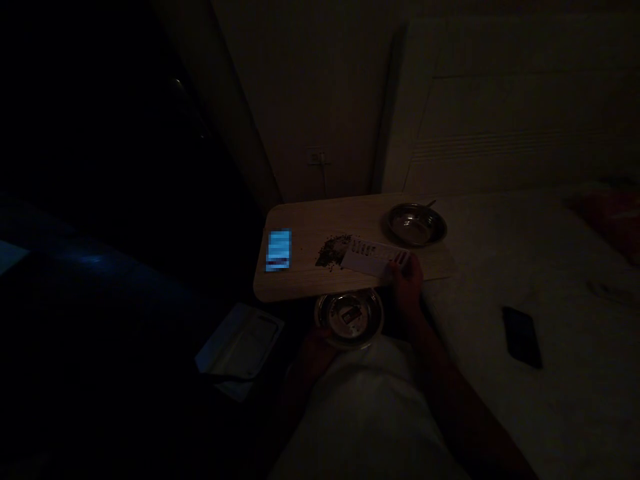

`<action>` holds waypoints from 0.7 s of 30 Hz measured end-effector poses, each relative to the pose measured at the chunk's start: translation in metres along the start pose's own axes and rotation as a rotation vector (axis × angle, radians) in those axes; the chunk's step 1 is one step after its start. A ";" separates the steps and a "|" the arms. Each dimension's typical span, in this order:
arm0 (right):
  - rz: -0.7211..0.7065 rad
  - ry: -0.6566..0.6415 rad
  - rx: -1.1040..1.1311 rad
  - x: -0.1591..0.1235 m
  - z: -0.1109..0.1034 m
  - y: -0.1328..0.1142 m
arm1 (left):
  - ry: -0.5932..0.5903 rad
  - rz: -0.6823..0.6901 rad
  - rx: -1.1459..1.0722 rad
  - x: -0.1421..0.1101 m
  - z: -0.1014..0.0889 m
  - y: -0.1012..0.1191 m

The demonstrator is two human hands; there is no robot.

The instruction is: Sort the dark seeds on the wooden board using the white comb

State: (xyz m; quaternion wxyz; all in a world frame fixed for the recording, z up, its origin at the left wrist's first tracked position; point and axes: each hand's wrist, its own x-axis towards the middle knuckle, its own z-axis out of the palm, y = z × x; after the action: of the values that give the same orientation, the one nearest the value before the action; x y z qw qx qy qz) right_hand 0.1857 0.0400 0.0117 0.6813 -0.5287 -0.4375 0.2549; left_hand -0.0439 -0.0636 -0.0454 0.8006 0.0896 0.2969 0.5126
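In dim light, my right hand (409, 277) is closed on the right end of a white printed card (370, 259), which lies low over the wooden table. The card's left edge meets a loose pile of small dark bits (332, 251), perhaps seeds; their kind is too dark to tell. My left hand (317, 350) grips the left rim of a round metal bowl (376, 313), held just below the table's front edge above my lap. Inside that bowl a dark rectangular patch and some specks show.
A second metal bowl (417, 225) with a handle sticking out stands at the back right of the table (305, 220). A lit phone (279, 250) lies at the table's left. On the bed (475, 267) rests a dark phone (522, 337). A pale packet (240, 350) is low on the left.
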 end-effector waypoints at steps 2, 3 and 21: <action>-0.009 -0.019 -0.014 0.000 0.000 0.002 | 0.024 -0.001 -0.018 -0.001 0.001 0.000; -0.011 -0.025 -0.018 0.000 0.000 0.004 | 0.029 -0.005 -0.028 -0.002 0.002 0.000; 0.023 -0.128 0.048 -0.004 0.005 0.009 | 0.034 0.011 -0.013 -0.002 0.008 0.001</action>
State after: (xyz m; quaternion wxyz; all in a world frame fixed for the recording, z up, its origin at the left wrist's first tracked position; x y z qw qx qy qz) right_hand 0.1801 0.0421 0.0023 0.6614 -0.4999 -0.4678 0.3063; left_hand -0.0406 -0.0640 -0.0374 0.7932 0.0776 0.3065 0.5204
